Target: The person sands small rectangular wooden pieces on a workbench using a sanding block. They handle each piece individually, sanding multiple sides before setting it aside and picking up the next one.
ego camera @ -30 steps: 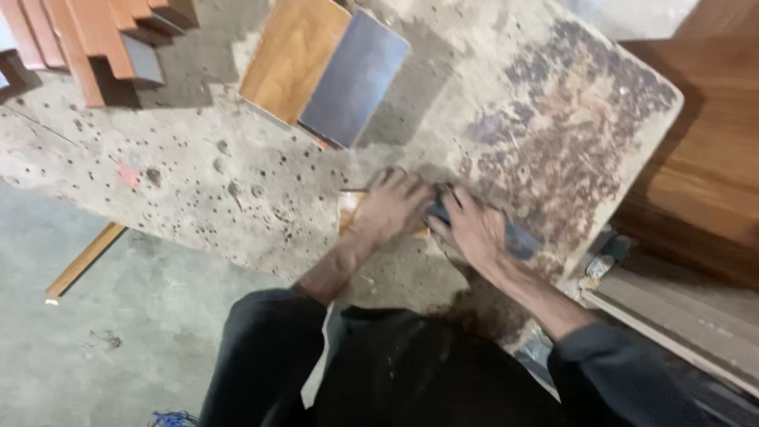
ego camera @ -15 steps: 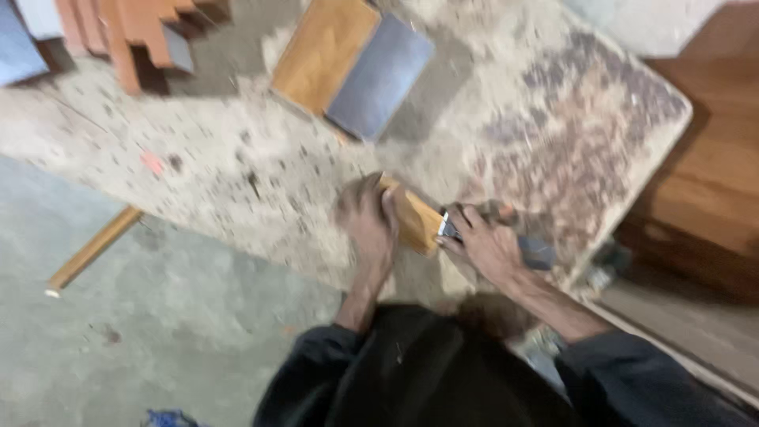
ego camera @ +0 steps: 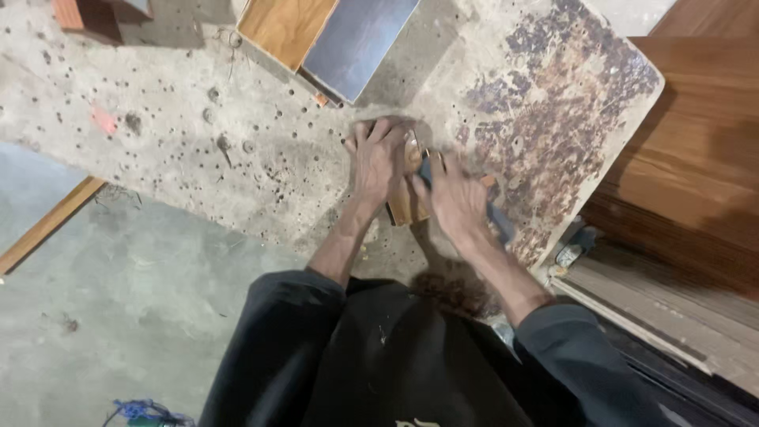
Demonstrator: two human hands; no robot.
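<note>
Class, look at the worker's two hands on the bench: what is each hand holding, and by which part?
The left hand presses flat on the top of a small wooden block. The right hand grips a blue-handled tool by its handle, working end at the block.

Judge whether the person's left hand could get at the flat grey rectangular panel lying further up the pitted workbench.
Probably yes: the left hand presses the small wooden block, and bare bench lies between it and the grey panel.
</note>
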